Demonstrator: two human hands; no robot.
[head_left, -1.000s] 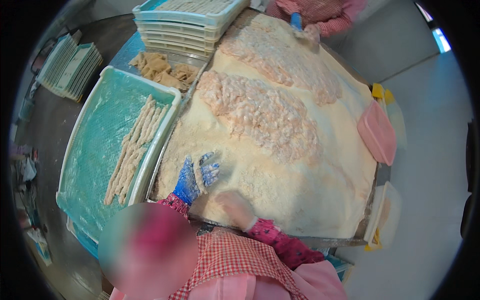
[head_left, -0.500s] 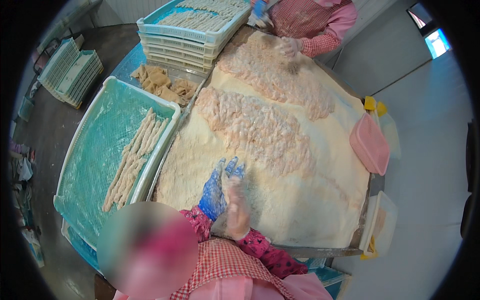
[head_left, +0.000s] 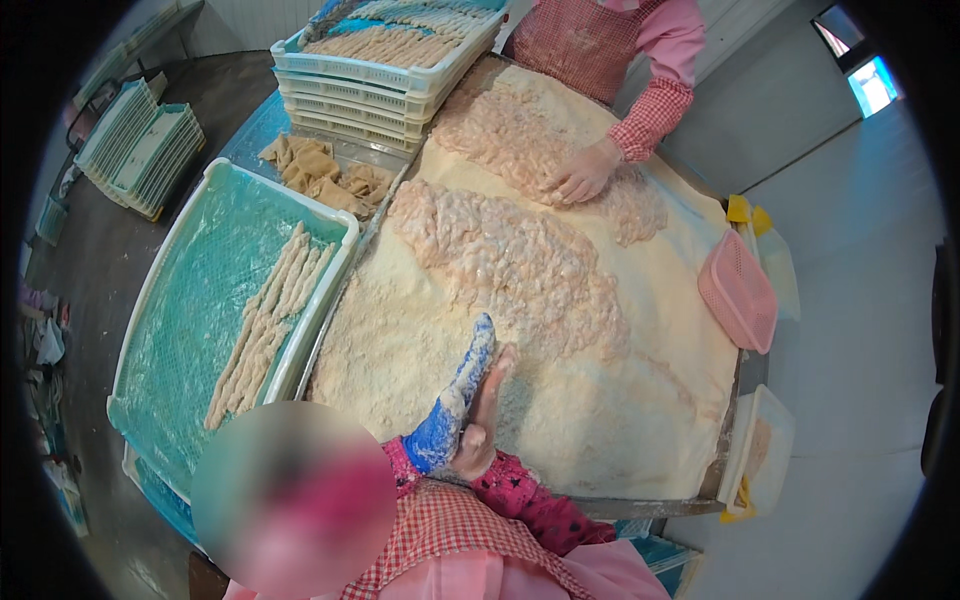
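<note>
My left hand [head_left: 447, 415], in a flour-caked blue glove, and my right hand [head_left: 480, 420], in a clear glove, are pressed palm to palm over the floured near part of the table. Their fingers stretch away from me and lie closed together. Anything between the palms is hidden. Just beyond my fingertips lies a heap of pale pink raw meat pieces [head_left: 510, 255] on a thick bed of white flour [head_left: 360, 330]. To my left, a tray lined with green mesh [head_left: 190, 290] holds several long floured meat strips [head_left: 265, 330].
Across the table, a co-worker's gloved hand [head_left: 585, 172] touches a second meat heap [head_left: 500, 135]. Stacked trays [head_left: 350, 100] with strips on top stand far left, near a crumpled brown cloth [head_left: 320, 175]. A pink basket [head_left: 738, 290] and a clear bin [head_left: 758, 450] hang at the right edge.
My left fingers, spread before, now lie straight and together against my right hand, both reaching slightly right. The co-worker's clear-gloved hand has come nearer across the far meat; their other arm reaches toward the stacked trays.
</note>
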